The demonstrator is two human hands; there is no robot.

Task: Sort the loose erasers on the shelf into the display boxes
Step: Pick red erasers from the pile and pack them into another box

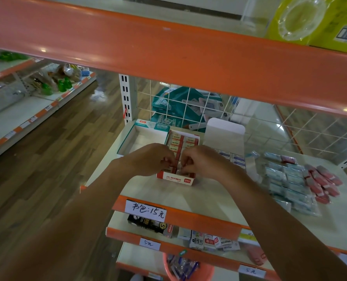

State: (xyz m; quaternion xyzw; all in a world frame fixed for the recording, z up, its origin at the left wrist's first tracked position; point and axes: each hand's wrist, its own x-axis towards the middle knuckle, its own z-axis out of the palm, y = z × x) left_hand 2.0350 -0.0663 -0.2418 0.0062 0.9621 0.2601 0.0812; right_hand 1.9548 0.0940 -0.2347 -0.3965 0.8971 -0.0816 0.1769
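Note:
A red-and-white display box [176, 178] stands on the shelf [168, 191], with rows of red-sleeved erasers [183, 139] filling its far half. My left hand [148, 159] and my right hand [201, 161] meet over its near half, fingers curled, pinching wrapped erasers [178, 166] down into the box. Left of it lies a teal-edged box [142, 136] with a white inside. A third box [224, 134] with a raised white flap sits to the right. Loose blue-grey erasers [286, 179] and red erasers [320, 181] lie heaped at the right.
An orange shelf edge [168, 51] hangs low above the work area. A white wire grid [188, 106] backs the shelf. Price labels [146, 209] line the front rail, with packaged goods on lower shelves and an orange bucket [188, 270] below. Wooden floor lies to the left.

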